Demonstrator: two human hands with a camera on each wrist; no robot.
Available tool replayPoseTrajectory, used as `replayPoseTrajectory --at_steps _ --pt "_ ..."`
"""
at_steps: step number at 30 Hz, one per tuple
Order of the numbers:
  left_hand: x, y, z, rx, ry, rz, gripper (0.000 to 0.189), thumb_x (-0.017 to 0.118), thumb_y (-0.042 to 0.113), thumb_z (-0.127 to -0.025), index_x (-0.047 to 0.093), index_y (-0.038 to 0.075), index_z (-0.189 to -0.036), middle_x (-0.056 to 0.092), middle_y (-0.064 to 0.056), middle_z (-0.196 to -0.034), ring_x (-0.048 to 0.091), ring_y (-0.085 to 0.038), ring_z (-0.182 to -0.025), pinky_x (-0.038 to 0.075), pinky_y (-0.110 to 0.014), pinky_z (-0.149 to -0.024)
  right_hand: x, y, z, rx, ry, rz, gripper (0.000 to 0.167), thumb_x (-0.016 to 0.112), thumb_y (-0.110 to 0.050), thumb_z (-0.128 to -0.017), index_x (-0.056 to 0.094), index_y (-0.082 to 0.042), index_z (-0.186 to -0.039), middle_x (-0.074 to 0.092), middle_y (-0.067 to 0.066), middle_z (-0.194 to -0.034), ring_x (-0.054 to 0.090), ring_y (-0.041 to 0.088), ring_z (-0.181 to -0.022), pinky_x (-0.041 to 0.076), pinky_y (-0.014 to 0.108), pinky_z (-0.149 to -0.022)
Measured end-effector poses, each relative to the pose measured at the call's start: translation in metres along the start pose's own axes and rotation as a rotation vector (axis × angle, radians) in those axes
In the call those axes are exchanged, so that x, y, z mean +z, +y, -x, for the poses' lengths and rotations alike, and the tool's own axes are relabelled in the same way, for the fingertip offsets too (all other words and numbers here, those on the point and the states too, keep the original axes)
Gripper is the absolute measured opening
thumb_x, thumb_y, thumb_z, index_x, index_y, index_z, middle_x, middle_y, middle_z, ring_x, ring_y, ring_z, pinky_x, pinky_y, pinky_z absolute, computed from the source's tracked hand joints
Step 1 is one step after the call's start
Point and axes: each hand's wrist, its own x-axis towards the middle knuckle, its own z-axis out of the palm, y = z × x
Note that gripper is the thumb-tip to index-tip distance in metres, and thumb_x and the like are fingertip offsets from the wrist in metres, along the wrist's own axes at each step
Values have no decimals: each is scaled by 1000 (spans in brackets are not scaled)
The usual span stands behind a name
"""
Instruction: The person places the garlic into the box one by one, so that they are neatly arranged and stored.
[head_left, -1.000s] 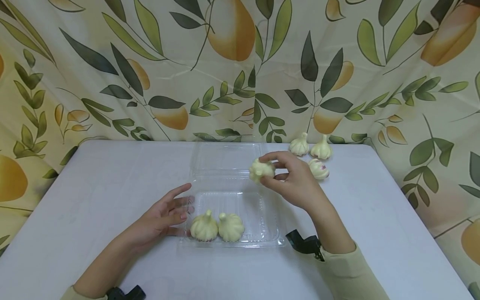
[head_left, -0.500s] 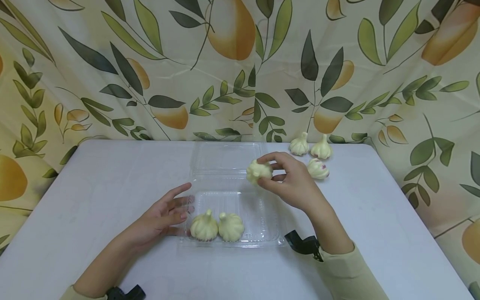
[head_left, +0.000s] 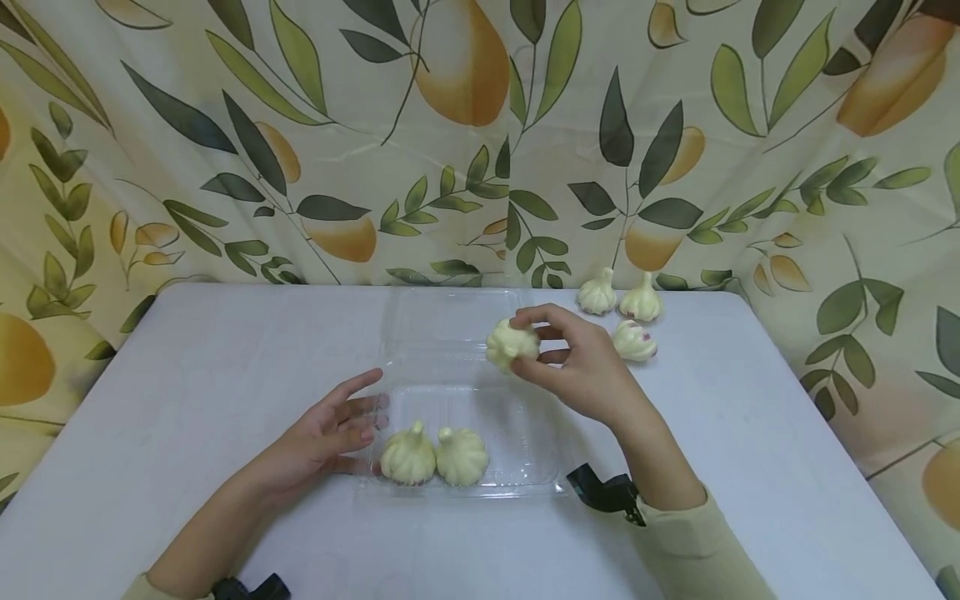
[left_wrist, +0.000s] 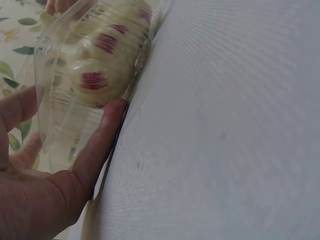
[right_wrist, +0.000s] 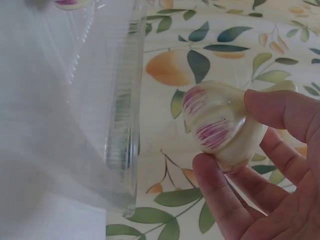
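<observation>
In the head view a clear plastic clamshell box (head_left: 525,433) lies with its lid folded back. Two garlic bulbs (head_left: 408,454) sit side by side at its near left. My left hand (head_left: 330,433) rests against the box's left side, fingers extended; in the left wrist view one finger (left_wrist: 102,142) touches the wall low down beside the bulbs. Above the far part of the box, my right hand (head_left: 577,358) pinches another garlic bulb (head_left: 510,343) between thumb and fingers. The right wrist view shows purple streaks on this held bulb (right_wrist: 220,125).
Three more garlic bulbs (head_left: 636,341) stand at the back right of the white-covered table (head_left: 225,358), beyond my right hand. The flat, see-through lid (head_left: 450,317) reaches toward the table's back edge. A leaf-and-fruit patterned cloth (head_left: 450,167) hangs behind.
My right hand has shifted slightly left with its garlic bulb, over the box. The left hand and the two bulbs in the box stay where they were.
</observation>
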Motion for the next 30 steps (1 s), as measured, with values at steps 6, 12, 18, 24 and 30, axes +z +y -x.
replayPoseTrajectory --at_steps 6,12,18,24,30 --pt "0 -1 -1 5 -12 13 72 53 7 -102 16 27 -160 21 -16 -161 25 -41 -145 50 -53 -95 3 -6 -4 -28 -12 6 40 80 -8 -81 64 -17 -116 64 0 -123 64 23 -107 57 36 -86" --pt "0 0 -1 10 -9 13 72 55 9 -101 16 24 -160 21 -19 -161 24 -43 -145 51 -52 -93 10 -13 -12 -51 -50 3 41 80 -10 -82 63 -17 -118 63 -2 -122 64 21 -108 57 35 -85" --pt "0 -1 0 3 1 6 73 56 9 -101 17 24 -160 21 -20 -160 25 -44 -144 51 -52 -94 17 -18 -21 -81 -93 13 44 79 -11 -84 65 -19 -125 60 -3 -130 64 24 -110 57 37 -86" --pt "0 1 -1 -26 19 -11 73 56 10 -101 18 28 -159 22 -17 -161 25 -42 -146 50 -52 -94 24 -17 -28 -83 -162 44 45 77 -10 -84 67 -20 -127 58 3 -132 64 27 -113 58 34 -83" --pt "0 1 -1 -38 29 -16 73 57 11 -101 18 30 -159 23 -15 -161 26 -41 -146 50 -52 -95 33 -20 -33 -84 -199 73 43 76 -9 -83 66 -17 -124 58 4 -130 62 26 -111 58 31 -80"
